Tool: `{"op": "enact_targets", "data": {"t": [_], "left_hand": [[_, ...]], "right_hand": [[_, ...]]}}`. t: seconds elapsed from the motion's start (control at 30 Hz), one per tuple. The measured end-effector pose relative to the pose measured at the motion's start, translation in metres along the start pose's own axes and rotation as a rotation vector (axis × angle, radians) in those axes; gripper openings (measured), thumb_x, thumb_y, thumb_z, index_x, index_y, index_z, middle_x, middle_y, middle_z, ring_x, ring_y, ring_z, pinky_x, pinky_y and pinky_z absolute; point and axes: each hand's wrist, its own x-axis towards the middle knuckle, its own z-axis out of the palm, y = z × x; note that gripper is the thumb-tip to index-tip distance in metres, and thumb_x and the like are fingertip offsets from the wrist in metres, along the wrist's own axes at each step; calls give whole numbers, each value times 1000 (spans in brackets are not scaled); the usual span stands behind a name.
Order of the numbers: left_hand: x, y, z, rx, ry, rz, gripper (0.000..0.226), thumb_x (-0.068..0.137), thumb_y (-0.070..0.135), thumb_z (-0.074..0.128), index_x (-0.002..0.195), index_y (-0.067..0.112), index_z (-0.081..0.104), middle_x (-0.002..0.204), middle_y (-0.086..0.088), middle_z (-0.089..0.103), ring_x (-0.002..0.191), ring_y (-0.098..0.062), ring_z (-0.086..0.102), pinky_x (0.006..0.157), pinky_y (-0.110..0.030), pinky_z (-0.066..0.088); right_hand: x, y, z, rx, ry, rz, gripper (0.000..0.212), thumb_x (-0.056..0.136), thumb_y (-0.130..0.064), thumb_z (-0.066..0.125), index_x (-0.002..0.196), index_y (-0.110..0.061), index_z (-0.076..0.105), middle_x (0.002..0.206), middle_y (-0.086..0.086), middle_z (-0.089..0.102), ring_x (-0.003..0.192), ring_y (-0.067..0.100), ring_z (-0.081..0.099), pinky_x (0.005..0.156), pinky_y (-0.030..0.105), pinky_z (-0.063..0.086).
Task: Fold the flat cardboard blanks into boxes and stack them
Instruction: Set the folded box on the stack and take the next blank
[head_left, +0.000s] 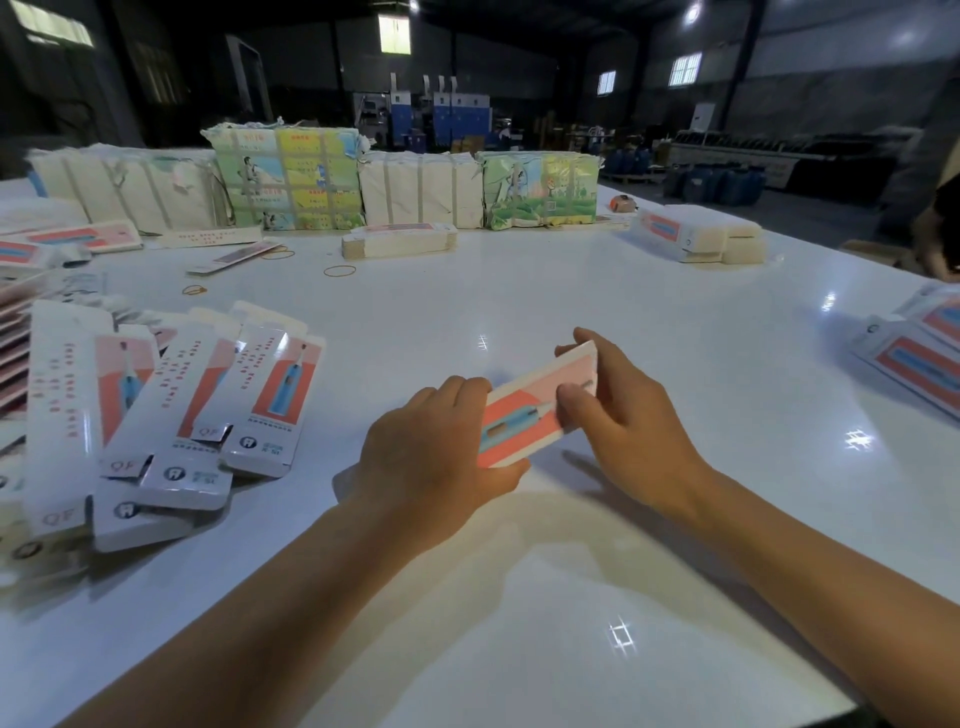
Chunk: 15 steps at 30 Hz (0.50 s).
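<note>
A long cardboard box, printed pink, red and blue with a toothbrush picture, is held between both hands over the white table. My left hand grips its near end, fingers curled over the top. My right hand holds the far end, thumb on the printed face and fingers wrapped behind. To the left lies a loose pile of folded boxes of the same print, overlapping one another.
Bundled stacks of flat blanks and wrapped paper packs line the far side of the table. More blanks lie at the far right and right edge. Rubber bands lie scattered. Another person's hand shows at far right.
</note>
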Motion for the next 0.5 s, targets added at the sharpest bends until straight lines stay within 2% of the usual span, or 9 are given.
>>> {"op": "enact_targets", "data": {"t": [0.07,0.13,0.2,0.23,0.27,0.33,0.4,0.5], "left_hand": [[1,-3,0,-13,-15,-10,68,72,65,62,124,26,43,110,8,57,81,-6,47,62,-17,37],[4,-9,-1,-65,-45,-45,63,72,66,61,119,29,42,108,11,57,80,-6,47,61,-16,39],[7,-14,-2,-141,-81,-98,58,71,67,59,114,33,40,108,14,56,80,-7,52,63,-19,46],[8,-16,-2,-158,-89,-110,58,71,67,59,114,34,39,109,14,56,80,-8,53,65,-20,48],[8,-17,-2,-155,-92,-108,59,71,67,59,115,34,39,110,15,56,80,-8,53,64,-20,48],[7,-19,-4,-130,-91,-92,59,71,67,59,115,34,40,110,15,56,79,-7,52,59,-17,43],[7,-21,-5,-105,-97,-75,56,71,67,60,113,35,39,110,15,56,77,-7,51,55,-15,40],[9,-27,-12,-47,-130,-66,56,72,66,61,113,35,38,113,15,57,78,-8,53,54,-15,38]], "right_hand": [[2,-1,-3,93,-74,37,57,96,-30,48,148,-27,25,109,-35,49,102,1,59,84,12,48],[5,0,-4,214,-128,69,67,94,-39,49,149,-38,12,124,-33,47,116,7,55,96,25,45],[6,3,-5,287,-92,86,73,86,-53,49,148,-41,13,133,-30,45,123,7,50,99,31,45],[6,5,-5,291,-77,75,69,84,-57,50,146,-41,22,132,-31,47,122,5,50,98,32,47],[6,6,-5,278,-88,42,57,87,-57,51,139,-45,33,127,-33,51,117,2,53,95,29,50],[4,5,-3,238,-159,-30,34,89,-46,52,120,-59,44,117,-32,58,106,0,58,80,19,54],[3,4,-1,228,-190,-83,38,88,-37,51,117,-60,45,117,-27,59,107,2,58,78,15,51],[5,10,-3,143,-170,-113,54,85,-35,53,133,-50,32,136,-23,47,119,-1,49,91,25,48]]}}
